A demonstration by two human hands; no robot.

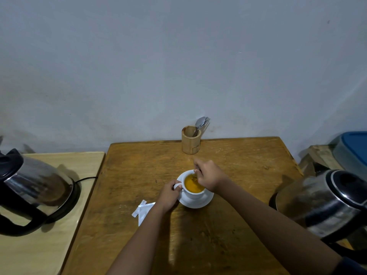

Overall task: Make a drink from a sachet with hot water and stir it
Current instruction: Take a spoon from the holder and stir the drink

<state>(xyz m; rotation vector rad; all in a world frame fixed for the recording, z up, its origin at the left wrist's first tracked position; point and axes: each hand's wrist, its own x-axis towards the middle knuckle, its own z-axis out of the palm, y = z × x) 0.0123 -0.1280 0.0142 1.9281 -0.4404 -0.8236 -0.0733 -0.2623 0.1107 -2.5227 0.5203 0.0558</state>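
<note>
the right hand (208, 176) pinches a spoon (194, 178) dipped in the white cup (193, 193), while the left hand (168, 195) grips the cup's handle. the cup sits on a white saucer (207, 199) mid-desk (238, 161), full of cloudy orange-yellow drink (192, 185). a torn white sachet (142, 211) lies just left, kettles (35, 187) at both sides.

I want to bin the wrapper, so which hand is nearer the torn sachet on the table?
Left. The left hand grips the cup handle, just right of the torn sachet. The right hand is farther off, stirring over the cup.
</note>
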